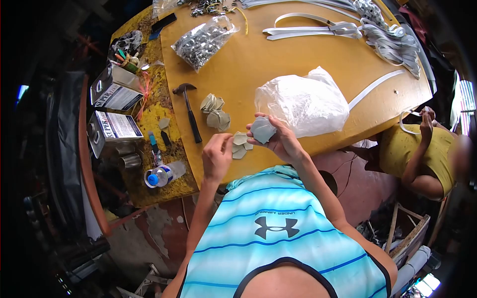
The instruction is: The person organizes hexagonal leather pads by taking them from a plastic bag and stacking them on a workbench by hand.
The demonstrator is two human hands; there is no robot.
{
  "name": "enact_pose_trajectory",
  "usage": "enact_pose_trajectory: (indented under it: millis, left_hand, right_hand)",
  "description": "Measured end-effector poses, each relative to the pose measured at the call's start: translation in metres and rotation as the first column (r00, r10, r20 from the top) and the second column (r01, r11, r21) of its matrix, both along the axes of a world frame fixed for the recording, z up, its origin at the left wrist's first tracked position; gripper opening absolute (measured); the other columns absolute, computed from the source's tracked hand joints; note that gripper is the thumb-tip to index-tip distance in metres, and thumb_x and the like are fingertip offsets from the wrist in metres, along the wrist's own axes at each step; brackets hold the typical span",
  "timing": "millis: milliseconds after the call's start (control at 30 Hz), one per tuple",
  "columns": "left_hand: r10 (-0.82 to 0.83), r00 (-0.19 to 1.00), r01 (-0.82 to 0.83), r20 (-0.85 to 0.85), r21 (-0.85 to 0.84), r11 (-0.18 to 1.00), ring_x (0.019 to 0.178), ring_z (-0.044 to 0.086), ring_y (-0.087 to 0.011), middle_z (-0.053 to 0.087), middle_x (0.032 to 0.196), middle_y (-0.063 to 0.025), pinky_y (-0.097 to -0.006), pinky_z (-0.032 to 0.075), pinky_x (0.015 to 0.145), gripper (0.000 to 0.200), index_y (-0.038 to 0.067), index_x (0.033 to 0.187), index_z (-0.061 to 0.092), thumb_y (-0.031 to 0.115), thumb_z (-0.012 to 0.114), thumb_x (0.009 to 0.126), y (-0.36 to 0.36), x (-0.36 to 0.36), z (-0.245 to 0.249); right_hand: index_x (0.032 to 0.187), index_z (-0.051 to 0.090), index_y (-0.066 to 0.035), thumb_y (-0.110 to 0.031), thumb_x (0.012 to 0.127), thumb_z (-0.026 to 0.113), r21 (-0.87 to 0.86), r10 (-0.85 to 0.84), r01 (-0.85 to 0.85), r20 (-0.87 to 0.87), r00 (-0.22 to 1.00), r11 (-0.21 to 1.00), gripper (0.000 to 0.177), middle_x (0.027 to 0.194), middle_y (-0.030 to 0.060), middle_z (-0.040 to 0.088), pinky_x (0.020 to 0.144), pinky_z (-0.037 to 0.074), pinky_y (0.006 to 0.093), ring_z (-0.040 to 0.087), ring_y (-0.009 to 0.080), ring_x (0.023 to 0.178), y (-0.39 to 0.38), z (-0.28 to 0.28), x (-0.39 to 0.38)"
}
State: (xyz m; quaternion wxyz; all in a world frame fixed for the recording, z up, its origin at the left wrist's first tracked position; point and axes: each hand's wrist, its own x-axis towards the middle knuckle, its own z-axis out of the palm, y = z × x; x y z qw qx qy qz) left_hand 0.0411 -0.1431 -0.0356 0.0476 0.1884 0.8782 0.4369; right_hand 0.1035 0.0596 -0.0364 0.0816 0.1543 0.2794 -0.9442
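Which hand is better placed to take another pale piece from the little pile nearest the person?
Probably the left hand: its fingers are beside the pale pieces, while the right hand is also close but occupied, holding a grey piece. Whether the left holds anything is unclear.

Right of claw hammer (188,111), we have some bare tabletop (241,74); stacked beige pieces (218,120) beside it, white plastic bag (303,104) farther, obstruct.

A sleeveless turquoise-and-white Under Armour top (283,243) is worn, striped blue, edged in black, printed with a dark logo (277,227).
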Motion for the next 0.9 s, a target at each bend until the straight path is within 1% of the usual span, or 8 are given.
enact_pose_trajectory:
  millis: [67, 100, 200, 333, 500, 733, 833, 900]
  left_hand:
    - [-0.158, 0.984, 0.167, -0.077, 0.13, 0.977, 0.075, 0.066, -0.024, 0.065, 0.088, -0.0117, -0.0329, 0.053, 0.067, 0.02, 0.001, 0.101, 0.065, 0.005, 0.071, 0.082, 0.014, 0.005, 0.017]
    - [-0.149, 0.986, 0.158, -0.08, 0.128, 0.979, 0.075, 0.066, -0.024, 0.065, 0.088, -0.0117, -0.0329, 0.053, 0.067, 0.02, 0.001, 0.101, 0.065, 0.005, 0.071, 0.082, 0.02, 0.006, 0.018]
    - [-0.188, 0.971, 0.201, -0.148, 0.077, 0.977, 0.084, 0.065, -0.0245, 0.061, 0.107, -0.0088, -0.0353, 0.053, 0.072, 0.034, 0.008, 0.109, 0.064, 0.007, 0.075, 0.077, 0.035, 0.009, 0.021]
    - [-0.158, 0.984, 0.164, -0.085, 0.072, 0.984, 0.086, 0.064, -0.024, 0.06, 0.106, -0.0082, -0.0357, 0.052, 0.074, 0.037, 0.008, 0.11, 0.064, 0.008, 0.077, 0.075, 0.039, 0.011, 0.021]
    - [-0.172, 0.963, 0.194, -0.207, 0.088, 0.977, 0.088, 0.062, -0.0261, 0.06, 0.102, -0.0086, -0.0366, 0.051, 0.075, 0.037, 0.008, 0.108, 0.066, 0.006, 0.078, 0.073, 0.031, 0.009, 0.019]
    - [-0.199, 0.941, 0.23, -0.274, 0.087, 0.969, 0.087, 0.06, -0.026, 0.06, 0.097, -0.0065, -0.0364, 0.05, 0.072, 0.032, 0.009, 0.102, 0.068, 0.005, 0.077, 0.072, 0.022, 0.008, 0.013]
    - [-0.218, 0.935, 0.248, -0.279, 0.074, 0.966, 0.087, 0.059, -0.0256, 0.06, 0.097, -0.0051, -0.0362, 0.049, 0.072, 0.029, 0.009, 0.098, 0.068, 0.007, 0.079, 0.071, 0.024, 0.008, 0.019]
    - [-0.19, 0.91, 0.212, -0.369, 0.021, 0.977, 0.086, 0.059, -0.0262, 0.06, 0.097, -0.0054, -0.037, 0.048, 0.073, 0.03, 0.009, 0.097, 0.067, 0.013, 0.08, 0.07, 0.03, 0.011, 0.02]
  right_hand:
    - [0.137, 0.038, -0.003, -0.032, 0.102, 0.045, 0.021, 0.0, -0.001, 0.016, 1.0, 1.0, 0.047, 0.121, 0.0221, 0.056, 0.096, 0.052, 0.0447, 0.061, 0.0294, 0.108, -0.003, -0.001, -0.003]
    - [0.137, 0.039, -0.003, -0.032, 0.102, 0.046, 0.041, -0.005, 0.004, 0.028, 1.0, 0.999, 0.046, 0.12, 0.0214, 0.056, 0.094, 0.053, 0.0422, 0.061, 0.03, 0.107, -0.006, -0.001, -0.005]
    - [0.136, 0.041, -0.004, -0.031, 0.101, 0.048, 0.074, 0.001, -0.004, 0.035, 0.999, 0.997, 0.044, 0.118, 0.0178, 0.056, 0.093, 0.053, 0.0402, 0.061, 0.0281, 0.107, -0.011, -0.003, -0.008]
    - [0.135, 0.042, -0.004, -0.029, 0.101, 0.049, 0.076, -0.024, 0.024, 0.001, 1.0, 0.997, 0.042, 0.116, 0.0147, 0.057, 0.091, 0.054, 0.0399, 0.061, 0.0269, 0.107, -0.016, 0.001, -0.009]
    - [0.133, 0.043, -0.005, -0.024, 0.1, 0.05, -0.002, -0.035, 0.035, 0.08, 0.996, 0.999, 0.039, 0.118, 0.0179, 0.058, 0.091, 0.054, 0.0399, 0.062, 0.0271, 0.105, -0.014, 0.007, -0.011]
    - [0.132, 0.043, -0.006, -0.022, 0.099, 0.051, -0.084, 0.015, -0.009, 0.069, 0.998, 0.996, 0.037, 0.117, 0.0177, 0.059, 0.087, 0.054, 0.0388, 0.062, 0.0259, 0.105, -0.014, 0.0, -0.012]
    - [0.134, 0.042, -0.008, -0.024, 0.1, 0.05, 0.037, -0.038, 0.035, 0.066, 0.997, 0.999, 0.038, 0.12, 0.0166, 0.059, 0.089, 0.053, 0.0356, 0.061, 0.0233, 0.106, -0.02, 0.001, -0.011]
    - [0.132, 0.043, -0.011, -0.023, 0.1, 0.05, 0.138, -0.107, 0.094, 0.085, 0.991, 0.986, 0.035, 0.121, 0.015, 0.058, 0.087, 0.053, 0.0343, 0.061, 0.0219, 0.105, -0.026, 0.004, -0.012]
